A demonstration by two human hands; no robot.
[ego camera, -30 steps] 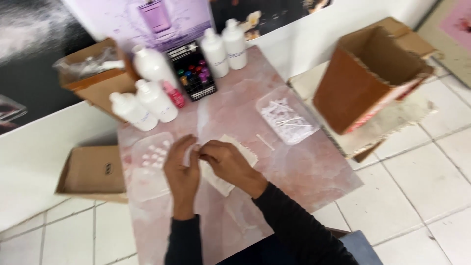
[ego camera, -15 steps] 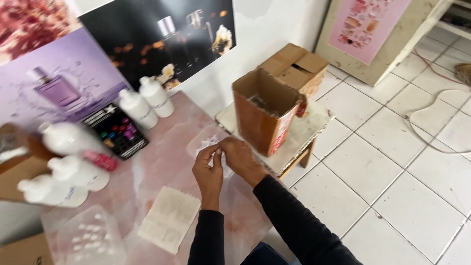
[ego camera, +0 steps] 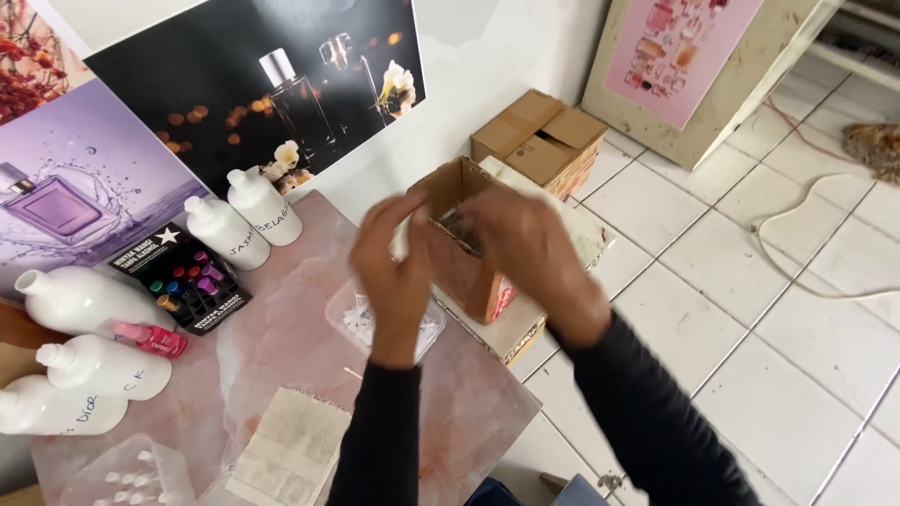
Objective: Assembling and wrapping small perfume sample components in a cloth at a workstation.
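Both hands are raised and blurred with motion. My left hand [ego camera: 394, 267] hovers over the right edge of the pink marble table [ego camera: 281, 356], fingers curled toward the thumb. My right hand [ego camera: 525, 248] is over an open brown cardboard box [ego camera: 469, 281] that stands on a low white stand [ego camera: 525, 328] beside the table. Whether either hand holds anything is lost in the blur. Under my left hand lies a clear plastic tray [ego camera: 345, 317] of small white pieces.
Several white bottles [ego camera: 225, 232] stand on the table with a black box of small coloured vials [ego camera: 183, 276], a pink vial [ego camera: 150, 339], a beige paper bag [ego camera: 291, 454] and another clear tray [ego camera: 127, 473]. A closed carton [ego camera: 539, 141] and a cable [ego camera: 806, 234] lie on the tiled floor.
The view has swung right, toward the open box and the floor. My hands have lifted off the table, drawn apart and moved over to the open cardboard box.
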